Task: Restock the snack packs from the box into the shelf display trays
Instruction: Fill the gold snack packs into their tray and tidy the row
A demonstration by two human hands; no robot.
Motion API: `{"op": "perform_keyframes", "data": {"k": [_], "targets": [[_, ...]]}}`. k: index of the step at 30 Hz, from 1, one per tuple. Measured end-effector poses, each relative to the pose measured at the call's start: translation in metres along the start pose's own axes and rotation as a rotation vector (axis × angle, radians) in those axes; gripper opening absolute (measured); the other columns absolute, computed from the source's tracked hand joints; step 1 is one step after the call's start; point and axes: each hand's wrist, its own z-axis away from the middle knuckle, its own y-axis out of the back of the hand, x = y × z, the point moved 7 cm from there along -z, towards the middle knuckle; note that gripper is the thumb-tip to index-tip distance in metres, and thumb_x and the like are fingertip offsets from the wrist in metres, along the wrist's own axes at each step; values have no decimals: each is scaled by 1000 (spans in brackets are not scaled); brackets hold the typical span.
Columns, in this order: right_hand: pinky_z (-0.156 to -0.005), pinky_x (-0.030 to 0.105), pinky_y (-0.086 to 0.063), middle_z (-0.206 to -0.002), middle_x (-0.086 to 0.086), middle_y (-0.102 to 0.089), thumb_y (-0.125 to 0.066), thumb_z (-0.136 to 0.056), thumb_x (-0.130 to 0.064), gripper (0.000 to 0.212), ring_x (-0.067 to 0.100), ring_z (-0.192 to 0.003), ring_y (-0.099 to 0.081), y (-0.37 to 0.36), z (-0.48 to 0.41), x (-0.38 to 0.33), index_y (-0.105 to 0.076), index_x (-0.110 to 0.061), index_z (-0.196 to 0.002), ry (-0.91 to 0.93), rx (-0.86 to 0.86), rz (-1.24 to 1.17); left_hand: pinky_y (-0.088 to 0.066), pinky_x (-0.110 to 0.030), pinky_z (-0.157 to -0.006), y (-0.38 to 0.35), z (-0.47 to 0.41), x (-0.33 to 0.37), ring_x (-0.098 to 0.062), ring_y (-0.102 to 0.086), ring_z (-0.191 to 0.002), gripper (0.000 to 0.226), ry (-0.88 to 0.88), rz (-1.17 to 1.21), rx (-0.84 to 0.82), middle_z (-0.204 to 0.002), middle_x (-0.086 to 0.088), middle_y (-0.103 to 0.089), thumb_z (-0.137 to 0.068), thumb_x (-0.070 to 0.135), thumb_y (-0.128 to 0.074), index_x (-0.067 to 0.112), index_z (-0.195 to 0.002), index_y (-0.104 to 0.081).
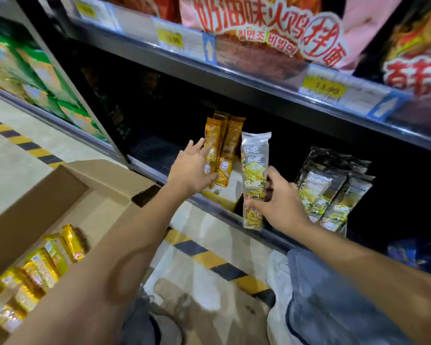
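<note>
— What's on the pink bag (pixel 259 21)?
— "奶油味火鸡拌面" in red and white, with a line of Korean under it (too smeared to spell out).
— Prices?
— Two yellow tags on the shelf edge (pixel 259 89). The left tag (pixel 171 41) and right tag (pixel 325 89) both read "13.90", each beside a white up arrow (pixel 209 50) on blue.
— The silver pack (pixel 254 175)?
— "乐吧", repeated down its face.
— The far-right bag (pixel 418 70)?
— Big red characters, cut off and unreadable.

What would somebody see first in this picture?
Probably the tall silver snack pack in the middle, held upright by the right hand. Beside it, the left hand touches upright orange snack packs, and shiny gold packs sit in the brown cardboard box bottom left.
</note>
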Motion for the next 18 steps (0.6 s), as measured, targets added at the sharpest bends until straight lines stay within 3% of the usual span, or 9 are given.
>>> {"op": "perform_keyframes", "data": {"k": [2,5,9,12,13,16,18], "targets": [[-49,27,-36,-64,-6,-46,-80,-72,-21,46,9,-54,-43,14,20,5,-35,-26,-84,-19,20,-4,-14,-45,-117,0,14,23,-26,-8,-147,81,-42,-44,-19,-159,-4,-13,-87,45,-60,18,-150,-17],[-47,22,-32,-62,2,-47,-79,-72,-21,44,13,-53,-40,36,48,19,-37,-21,-84,-93,31,0,-13,-41,-118,-4,30,62,-24,-9,-147,79,-118,-72,-45,-159,-3,-12,-89,45,-57,19,-151,-15],[-58,34,-41,-76,14,-61,-78,-74,-21,36,23,-66,-53,73,78,40,-45,-18,-89,-151,82,-3,-13,-37,-119,-23,47,111,-24,-7,-147,77,-190,-80,-95,-159,-3,-13,-91,44,-53,17,-151,-14],[-74,39,-49,-88,14,-65,-79,-74,-18,54,31,-85,-61,94,91,60,-49,-7,-118,-197,132,12,-14,-40,-119,-49,55,136,-23,-6,-147,74,-199,-95,-165,-160,-1,-11,-93,46,-49,18,-151,-13],[-74,38,-49,-86,11,-63,-79,-74,-18,57,29,-83,-61,100,93,67,-48,-6,-120,-210,148,11,-15,-40,-119,-58,56,142,-23,-6,-147,73,-201,-99,-192,-160,0,-11,-93,46,-48,18,-151,-12],[-60,28,-43,-74,-3,-54,-80,-74,-21,43,18,-67,-50,112,94,89,-49,-14,-103,-233,187,-4,-15,-40,-118,-81,58,154,-23,-6,-147,67,-189,-88,-245,-159,2,-13,-96,44,-45,19,-150,-14],[-63,30,-44,-76,-7,-56,-80,-74,-18,40,14,-70,-51,116,90,105,-49,-15,-99,-255,218,-41,-13,-41,-118,-97,56,160,-24,-4,-147,62,-188,-72,-268,-159,2,-15,-97,41,-44,19,-149,-19]]}}
